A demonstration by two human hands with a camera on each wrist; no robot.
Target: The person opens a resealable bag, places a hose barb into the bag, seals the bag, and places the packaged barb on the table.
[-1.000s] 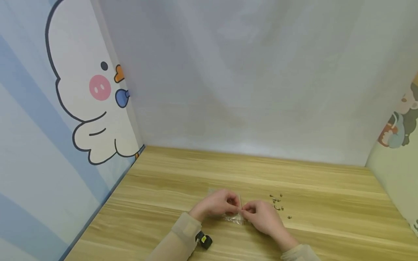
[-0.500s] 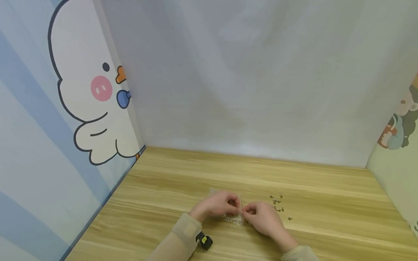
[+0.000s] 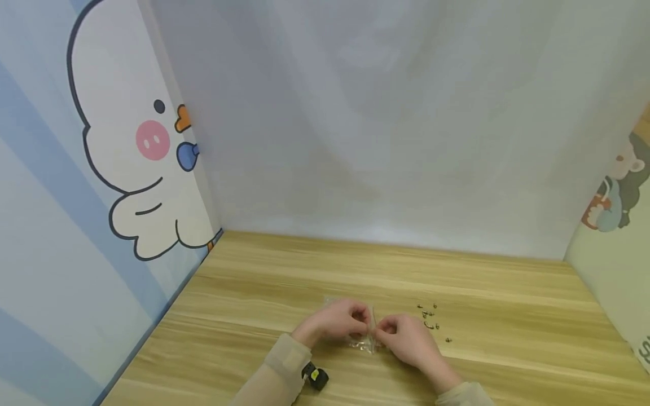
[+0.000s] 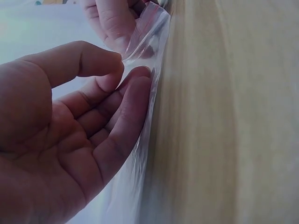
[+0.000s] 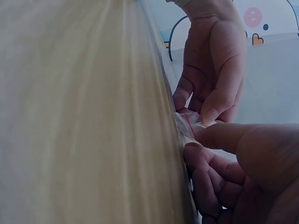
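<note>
A small clear zip-lock bag [image 3: 363,344] lies between the two hands near the front of the wooden table. My left hand [image 3: 337,319] pinches the bag at its mouth, thumb and fingertips bent together on the thin film. From the other side my right hand [image 3: 410,339] grips the same end between thumb and forefinger. A red seal line runs along the bag's mouth [image 5: 189,125] in the right wrist view, close to both sets of fingertips. The left wrist view shows the film [image 4: 158,35] standing up between the hands. Much of the bag is hidden beneath the left hand.
Several small metal pieces [image 3: 429,325], screw-like, lie scattered on the wooden table [image 3: 284,265] just right of the right hand. A black device [image 3: 318,379] sits at the left wrist. A pale curtain [image 3: 396,141] stands behind, with printed panels at both sides.
Both hands stay at the bag's mouth. The left fingertips have drawn slightly away from the right ones, and the film between them shows a little wider. The head view has shifted slightly.
</note>
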